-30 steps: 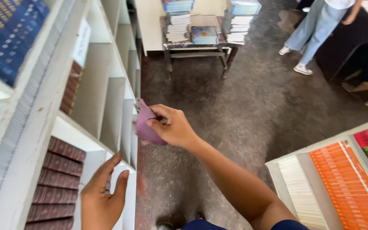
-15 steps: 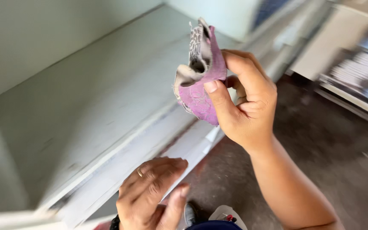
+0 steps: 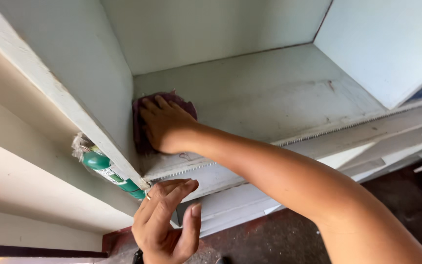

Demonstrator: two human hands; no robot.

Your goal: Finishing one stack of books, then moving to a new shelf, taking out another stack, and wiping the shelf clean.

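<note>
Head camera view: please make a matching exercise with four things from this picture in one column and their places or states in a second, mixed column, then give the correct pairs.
Things:
1. purple cleaning cloth
2. right hand
3. left hand
4. green plastic bottle

Places or states:
A. lies in the neighbouring compartment, behind the divider
B. pressed flat on top of the cloth
C. spread on the pale shelf board, in its left corner
D. open, below the shelf front, holding nothing

Pairs: 1-C, 2-B, 3-D, 4-A
</note>
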